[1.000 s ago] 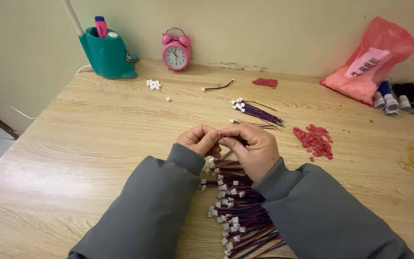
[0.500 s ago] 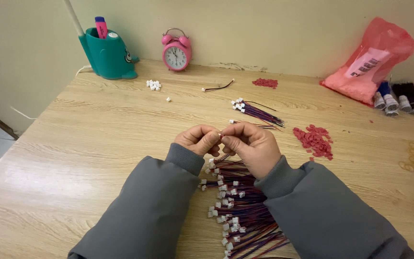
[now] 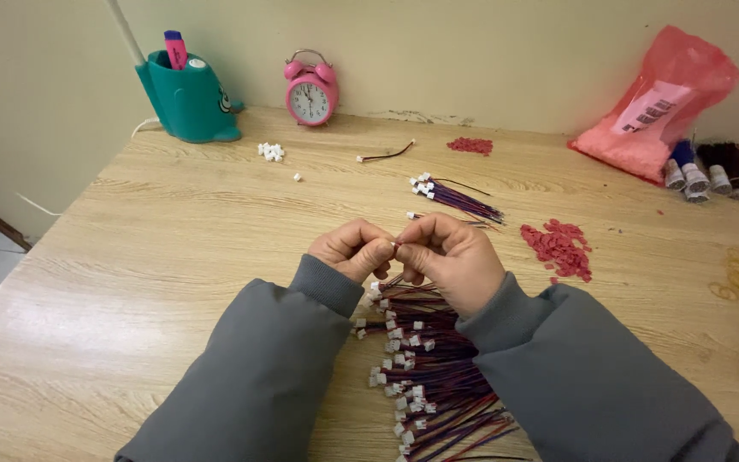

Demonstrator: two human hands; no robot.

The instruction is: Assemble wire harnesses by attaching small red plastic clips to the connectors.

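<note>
hands (image 3: 404,255) unmoved, fingertips still pinched above wire pile (image 3: 425,368).

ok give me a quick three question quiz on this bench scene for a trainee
1. True or false: both hands meet at the fingertips above the pile of wire leads.
2. Which lies nearest the right hand? A: pink alarm clock B: loose red pieces C: teal pen holder
3. What colour are the connectors on the wire ends in the pile?

Key: 1 true. 2 B. 3 white.
The left hand pinches at the same small spot as the right; what they pinch is too small to tell.
</note>
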